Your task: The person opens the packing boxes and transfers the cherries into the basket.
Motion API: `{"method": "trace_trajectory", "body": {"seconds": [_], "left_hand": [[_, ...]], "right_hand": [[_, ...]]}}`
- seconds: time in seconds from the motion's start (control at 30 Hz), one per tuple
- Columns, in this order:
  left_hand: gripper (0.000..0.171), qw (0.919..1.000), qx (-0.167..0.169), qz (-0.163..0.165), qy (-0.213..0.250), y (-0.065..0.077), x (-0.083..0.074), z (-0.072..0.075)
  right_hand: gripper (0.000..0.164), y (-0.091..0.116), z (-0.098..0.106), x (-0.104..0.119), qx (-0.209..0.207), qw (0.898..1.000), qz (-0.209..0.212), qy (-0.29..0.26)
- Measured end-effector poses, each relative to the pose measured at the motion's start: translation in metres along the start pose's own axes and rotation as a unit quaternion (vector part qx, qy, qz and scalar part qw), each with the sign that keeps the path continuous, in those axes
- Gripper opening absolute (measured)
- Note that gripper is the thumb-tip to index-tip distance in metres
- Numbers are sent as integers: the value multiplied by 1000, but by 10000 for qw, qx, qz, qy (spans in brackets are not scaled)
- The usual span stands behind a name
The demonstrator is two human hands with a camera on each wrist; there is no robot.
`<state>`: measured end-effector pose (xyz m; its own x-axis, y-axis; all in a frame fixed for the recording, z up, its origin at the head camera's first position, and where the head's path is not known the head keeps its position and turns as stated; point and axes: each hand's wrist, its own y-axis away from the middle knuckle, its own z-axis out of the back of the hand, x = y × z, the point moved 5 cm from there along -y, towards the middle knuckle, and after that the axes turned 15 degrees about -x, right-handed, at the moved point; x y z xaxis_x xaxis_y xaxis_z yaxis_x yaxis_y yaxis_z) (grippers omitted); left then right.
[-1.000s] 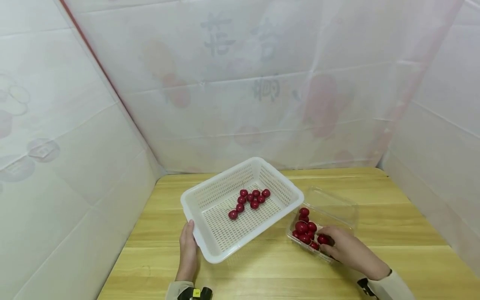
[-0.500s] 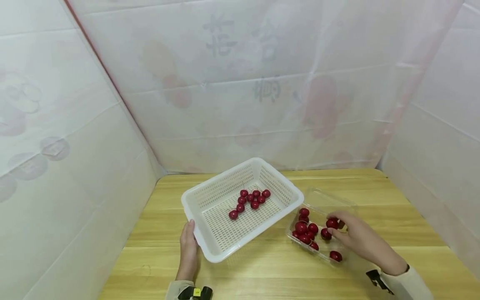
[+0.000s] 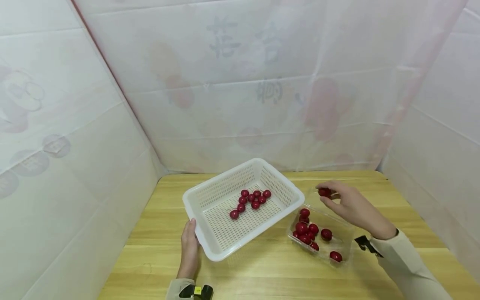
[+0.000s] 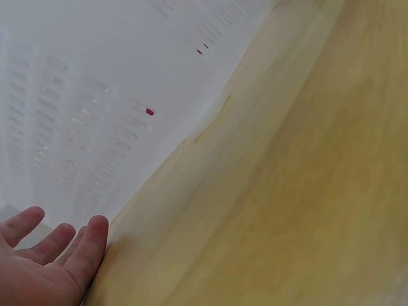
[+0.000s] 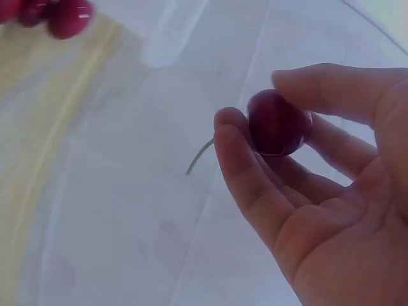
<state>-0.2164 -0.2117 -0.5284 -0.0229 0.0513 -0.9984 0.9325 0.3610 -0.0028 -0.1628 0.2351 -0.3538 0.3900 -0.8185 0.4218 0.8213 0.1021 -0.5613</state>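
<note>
Raised behind a clear plastic box point(image 3: 339, 246), my right hand point(image 3: 350, 206) pinches a dark red cherry point(image 5: 278, 122) between thumb and fingertips. Its green stem point(image 5: 199, 157) sticks out past the fingers in the right wrist view. Several cherries lie in the box, most bunched at its left end. My left hand point(image 3: 189, 250) is at the near left corner of a white plastic basket point(image 3: 210, 246), fingers fairly straight against its outer side. In the left wrist view its fingertips point(image 4: 97, 224) reach the slotted wall. Several cherries point(image 3: 251, 198) sit on the basket floor.
Both containers stand on a wood-grain table point(image 3: 150, 266), the basket's right corner close to the box. The box's clear lid point(image 3: 315, 193) is folded back behind it. White printed sheets point(image 3: 240, 104) hang around the table's back and sides.
My right hand picked a cherry out of the clear box and lifted it up and back, over the lid. The left hand and the basket stay nearly the same.
</note>
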Motion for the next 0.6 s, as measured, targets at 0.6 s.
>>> {"method": "trace_trajectory", "body": {"seconds": [0.6], "left_hand": [[61, 9998, 59, -40, 204, -1, 2, -1]], "right_hand": [[37, -105, -101, 47, 1037, 9916, 761, 111]]}}
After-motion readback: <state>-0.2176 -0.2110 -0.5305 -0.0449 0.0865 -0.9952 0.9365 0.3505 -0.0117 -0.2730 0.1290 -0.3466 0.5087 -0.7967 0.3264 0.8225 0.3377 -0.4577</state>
